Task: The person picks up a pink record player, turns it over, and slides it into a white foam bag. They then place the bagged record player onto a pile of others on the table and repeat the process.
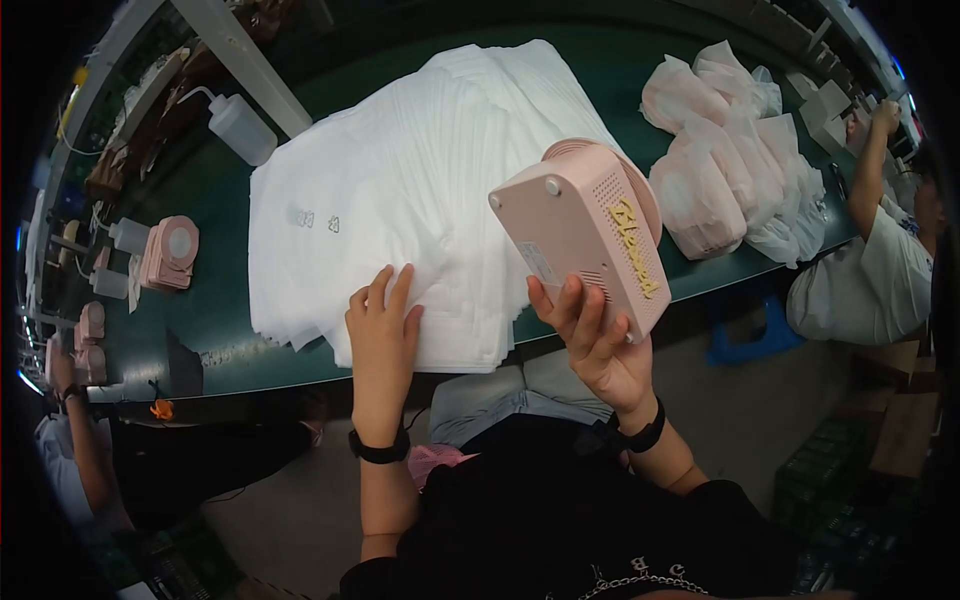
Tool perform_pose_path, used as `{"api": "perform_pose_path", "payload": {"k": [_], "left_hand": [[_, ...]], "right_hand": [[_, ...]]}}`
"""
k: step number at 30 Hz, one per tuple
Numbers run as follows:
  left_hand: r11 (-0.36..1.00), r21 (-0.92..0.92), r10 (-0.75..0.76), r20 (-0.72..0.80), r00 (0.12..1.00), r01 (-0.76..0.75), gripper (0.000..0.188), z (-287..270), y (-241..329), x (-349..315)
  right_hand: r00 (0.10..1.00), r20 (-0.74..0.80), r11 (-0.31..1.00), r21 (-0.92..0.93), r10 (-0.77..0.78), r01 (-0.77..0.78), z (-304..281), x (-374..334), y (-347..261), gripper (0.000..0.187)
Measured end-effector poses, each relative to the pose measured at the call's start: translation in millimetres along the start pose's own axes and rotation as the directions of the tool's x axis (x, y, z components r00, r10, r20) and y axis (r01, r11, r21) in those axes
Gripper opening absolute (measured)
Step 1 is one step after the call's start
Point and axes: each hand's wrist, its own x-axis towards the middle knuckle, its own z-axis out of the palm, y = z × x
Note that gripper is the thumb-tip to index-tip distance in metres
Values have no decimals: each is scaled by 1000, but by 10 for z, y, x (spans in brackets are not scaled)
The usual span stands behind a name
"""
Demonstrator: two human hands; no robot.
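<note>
The right hand (615, 370) is gripping a pink box (560, 215) (probably light, stiff) by its lower end, likely the best hold; the left hand (382, 335), loosely open, is touching white sheets (380, 160).

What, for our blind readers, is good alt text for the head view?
The right hand holds up a pink device; the left hand is over a pile of white sheets on a green table. Wrapped pink items lie to the right.
</note>
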Motion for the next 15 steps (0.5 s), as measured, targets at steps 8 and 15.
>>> {"api": "perform_pose_path", "payload": {"k": [8, 15], "left_hand": [[997, -81, -20, -55, 998, 16, 36, -9, -74, -49], [988, -129, -90, -36, 995, 85, 37, -21, -86, -70]], "right_hand": [[996, 56, 989, 133, 63, -70, -37, 35, 30, 79], [999, 37, 1000, 12, 24, -25, -75, 62, 63, 77]]}}
